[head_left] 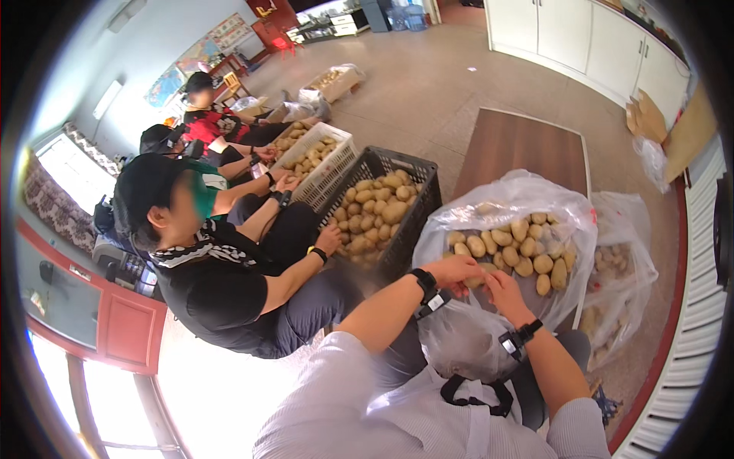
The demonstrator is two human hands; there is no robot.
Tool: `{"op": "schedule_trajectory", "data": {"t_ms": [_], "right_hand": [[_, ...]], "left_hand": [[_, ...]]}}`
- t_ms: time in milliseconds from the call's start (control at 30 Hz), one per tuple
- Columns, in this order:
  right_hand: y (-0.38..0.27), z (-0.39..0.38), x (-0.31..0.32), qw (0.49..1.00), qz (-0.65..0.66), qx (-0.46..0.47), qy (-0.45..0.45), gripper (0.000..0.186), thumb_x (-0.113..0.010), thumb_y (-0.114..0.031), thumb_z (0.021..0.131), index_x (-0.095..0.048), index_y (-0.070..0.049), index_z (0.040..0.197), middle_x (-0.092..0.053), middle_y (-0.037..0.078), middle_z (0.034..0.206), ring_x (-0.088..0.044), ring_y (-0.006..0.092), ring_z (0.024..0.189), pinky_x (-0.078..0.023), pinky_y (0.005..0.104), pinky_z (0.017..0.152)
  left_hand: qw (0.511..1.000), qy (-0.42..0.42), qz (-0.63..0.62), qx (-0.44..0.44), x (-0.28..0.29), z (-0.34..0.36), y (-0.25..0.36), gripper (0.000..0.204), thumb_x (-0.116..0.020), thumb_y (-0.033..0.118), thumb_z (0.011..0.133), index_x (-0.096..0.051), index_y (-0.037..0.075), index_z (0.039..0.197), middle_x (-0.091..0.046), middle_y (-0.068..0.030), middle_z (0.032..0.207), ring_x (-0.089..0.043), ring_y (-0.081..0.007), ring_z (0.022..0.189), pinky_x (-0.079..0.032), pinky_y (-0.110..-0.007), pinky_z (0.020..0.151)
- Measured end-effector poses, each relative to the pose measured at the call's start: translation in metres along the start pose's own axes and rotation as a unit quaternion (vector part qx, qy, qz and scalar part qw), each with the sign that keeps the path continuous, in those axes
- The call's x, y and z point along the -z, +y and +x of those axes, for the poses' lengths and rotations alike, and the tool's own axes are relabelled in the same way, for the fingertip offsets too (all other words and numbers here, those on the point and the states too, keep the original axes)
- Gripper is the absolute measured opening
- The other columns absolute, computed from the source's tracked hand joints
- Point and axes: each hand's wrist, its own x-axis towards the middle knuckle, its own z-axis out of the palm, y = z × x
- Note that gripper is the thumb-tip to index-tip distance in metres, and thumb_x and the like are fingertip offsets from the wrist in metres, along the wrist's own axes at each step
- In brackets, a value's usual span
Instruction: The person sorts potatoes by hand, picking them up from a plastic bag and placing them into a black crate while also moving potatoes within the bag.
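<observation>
Both my hands meet at the near edge of an open clear plastic bag [440,229] that holds several loose potatoes [524,246]. My left hand [457,271] and my right hand [502,287] are closed around one potato [475,279] between them, partly hidden by the fingers. Each wrist has a black strapped device on it. Below my hands, the crumpled plastic hangs toward my lap.
Left of the bag, co-workers [210,268] sit in a row at a dark crate [424,187] and a white crate [340,138] of potatoes. A second bag [619,268] lies to the right. Behind are a brown board [520,145] and white cabinets [573,42].
</observation>
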Motion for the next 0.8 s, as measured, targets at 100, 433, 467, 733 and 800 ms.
{"op": "schedule_trajectory", "data": {"t_ms": [100, 433, 467, 733, 800], "right_hand": [[0.033, 0.002, 0.017, 0.993, -0.069, 0.025, 0.093, 0.028, -0.058, -0.026, 0.093, -0.06, 0.001, 0.099, -0.065, 0.01, 0.085, -0.059, 0.0163, 0.059, -0.047, 0.03, 0.056], [0.059, -0.009, 0.064, 0.905, -0.324, -0.069, 0.268, 0.047, -0.063, -0.019, 0.085, -0.048, -0.002, 0.126, -0.041, 0.021, 0.14, -0.054, 0.0429, 0.114, -0.046, 0.0483, 0.093], [0.06, -0.008, 0.064, 0.905, -0.322, -0.068, 0.269, 0.047, -0.063, -0.019, 0.085, -0.048, -0.002, 0.126, -0.041, 0.021, 0.14, -0.054, 0.0429, 0.114, -0.046, 0.0483, 0.093], [0.037, -0.017, 0.051, 0.886, -0.35, -0.155, 0.262, 0.058, -0.062, -0.017, 0.085, -0.037, -0.003, 0.137, -0.031, 0.022, 0.147, -0.053, 0.0449, 0.115, -0.047, 0.0483, 0.093], [0.045, -0.018, 0.057, 0.881, -0.353, -0.155, 0.275, 0.058, -0.062, -0.017, 0.086, -0.037, -0.002, 0.137, -0.031, 0.022, 0.147, -0.054, 0.0452, 0.114, -0.047, 0.0487, 0.093]], "left_hand": [[1.0, 0.001, -0.027, -0.014, 0.003, 0.006, 0.003, 0.033, -0.06, 0.034, 0.094, -0.057, 0.004, 0.106, -0.06, -0.0068, 0.088, -0.063, -0.0156, 0.062, -0.053, -0.028, 0.052], [0.965, 0.113, -0.213, -0.107, 0.054, -0.001, -0.006, 0.033, -0.058, 0.032, 0.093, -0.056, 0.007, 0.116, -0.062, -0.0085, 0.096, -0.065, -0.0197, 0.07, -0.054, -0.032, 0.058], [0.95, 0.135, -0.251, -0.13, 0.059, -0.002, -0.008, 0.031, -0.058, 0.032, 0.093, -0.057, 0.008, 0.112, -0.062, -0.0083, 0.096, -0.065, -0.0211, 0.073, -0.054, -0.033, 0.06], [0.86, 0.284, -0.381, -0.184, 0.129, 0.002, -0.065, 0.031, -0.054, 0.025, 0.093, -0.049, 0.006, 0.118, -0.058, -0.0155, 0.1, -0.063, -0.0327, 0.077, -0.057, -0.044, 0.065], [0.852, 0.3, -0.389, -0.181, 0.14, 0.01, -0.076, 0.032, -0.053, 0.024, 0.093, -0.049, 0.006, 0.119, -0.057, -0.0162, 0.102, -0.063, -0.0333, 0.079, -0.057, -0.045, 0.066]]}}
